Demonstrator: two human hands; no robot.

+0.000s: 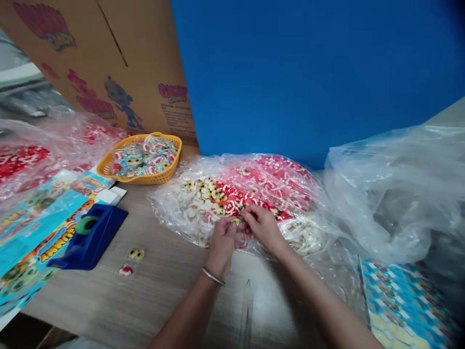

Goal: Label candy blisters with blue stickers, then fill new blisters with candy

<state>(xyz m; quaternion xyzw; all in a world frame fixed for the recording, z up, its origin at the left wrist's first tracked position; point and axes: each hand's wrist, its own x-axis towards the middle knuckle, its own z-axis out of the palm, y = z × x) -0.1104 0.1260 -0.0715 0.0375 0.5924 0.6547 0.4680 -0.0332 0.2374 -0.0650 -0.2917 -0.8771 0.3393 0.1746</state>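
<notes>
Two hands work over one clear plastic bag [232, 194] of red, white and yellow-eyed candies, which lies flat on the desk [109, 300]. The left hand [221, 245] and right hand [263, 228] rest on the bag's near side, almost touching each other. Both are closed to a pinch, their fingertips [236, 221] meeting at a small candy piece or a fold of plastic; the picture doesn't settle which. A thin bangle [213, 276] circles the left wrist.

Left of the bag sits a yellow basket [156, 136] of candy packs, with a blue tape dispenser [90, 237] nearer the front. Two small candy pieces [131, 264] lie in a clear wrapper just beyond the left hand. Printed sheets [39, 242] spread farther left. Behind the bag stand a blue board [308, 72] and a cardboard box [109, 63]. To its right bulges a plastic sheet [395, 194], above a printed sheet [403, 305].
</notes>
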